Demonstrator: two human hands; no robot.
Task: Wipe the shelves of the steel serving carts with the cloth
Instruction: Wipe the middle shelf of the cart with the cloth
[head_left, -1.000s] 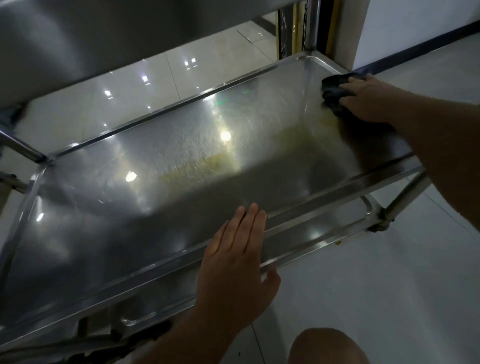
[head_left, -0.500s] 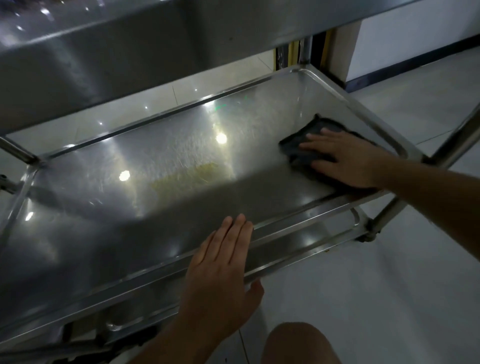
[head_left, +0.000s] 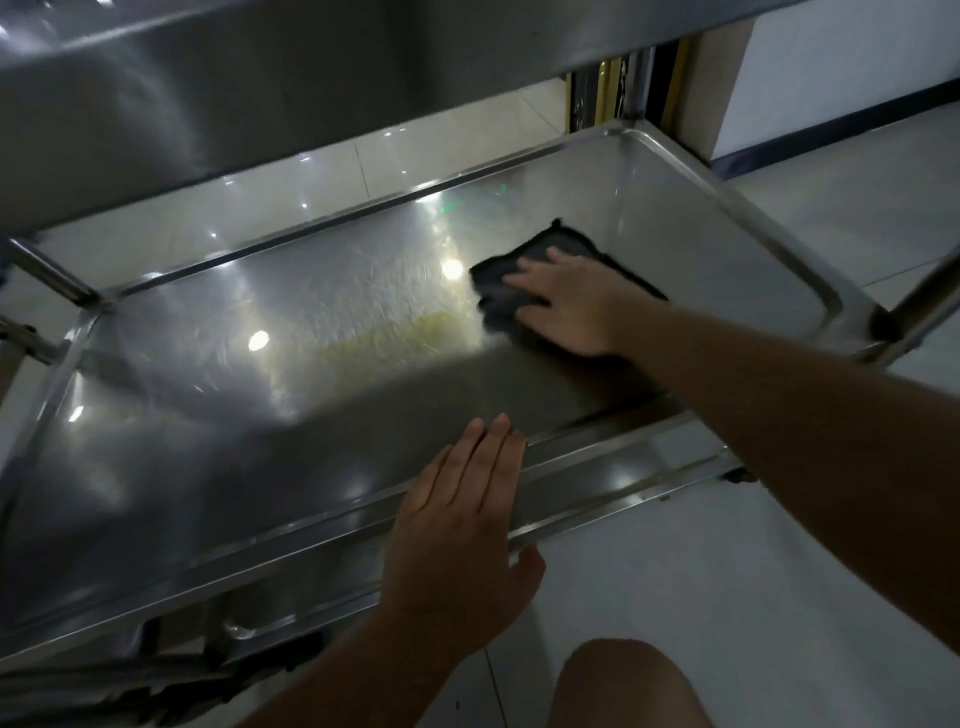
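Steel serving cart: the middle shelf (head_left: 208, 467) is a shallow tray with a raised rim, and the underside of the upper shelf (head_left: 234, 93) fills the top of the head view. A yellowish smear (head_left: 384, 338) lies near the centre of the middle shelf, among bright reflections of ceiling lights.

Right hand (head_left: 571, 306): placed palm down on the dark cloth (head_left: 504, 291), fingers extended and slightly spread, pressing the cloth flat against the shelf surface. The fingers are not curled round the fabric. The cloth sits on the right half of the shelf, just right of the smear, with one corner projecting toward the far rim. Its left edge is blurred.

Left hand (head_left: 462, 535): laid flat over the near rim of the shelf, fingers straight and close together, fingertips reaching onto the shelf surface, thumb hanging below the rim on the outer side. It holds nothing.

A cart upright (head_left: 930, 291) rises at the right corner. Below the middle shelf, part of the lower frame is visible but dark. Pale floor tiles (head_left: 727, 597) surround the cart, and a bare knee (head_left: 623, 686) shows at the bottom edge.
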